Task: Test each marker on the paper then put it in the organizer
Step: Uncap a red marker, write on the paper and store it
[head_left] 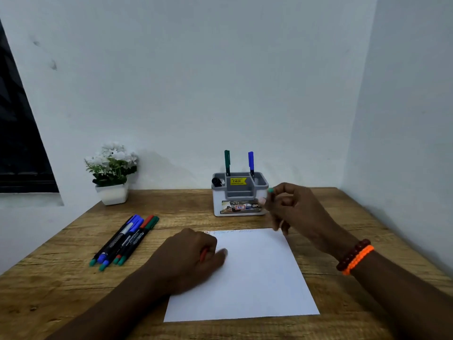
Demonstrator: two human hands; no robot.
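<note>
Markers on the tabletop (73,278): loose cluster (125,240) at left, lying side by side, blue, red and green caps pointing away, teal ends toward the person. Well apart from the organizer.

Tabletop wood-grained, set into a corner of pale walls.

Paper (255,278), white sheet, flat at centre front. Faint scribbles along its far edge, colours too faint to tell.

Right hand (291,207) raised above the paper's far right corner, just beside the organizer's right side. Grip curled, pinching a marker (270,190); only a teal end shows above the knuckles, the rest blurred and hidden by fingers. Dark red bead bracelet (353,253) and orange braided band (359,258) on that wrist.

Left hand (191,258) rests on the paper's left edge. Grip curled round a red piece (204,253), mostly hidden in the fist; probably a cap, cannot tell for certain.

Organizer (239,195), white box with grey compartmented insert, stands beyond the paper, near the wall. Yellow price sticker inside, printed label on the front. Green marker (227,161) upright in a rear left slot; blue marker (251,164) upright in a rear right slot. Black item (216,182) in the left compartment, unclear what.

Potted white flowers (111,168) in a white pot, back left by the wall.

Dark window (19,143) at far left.
</note>
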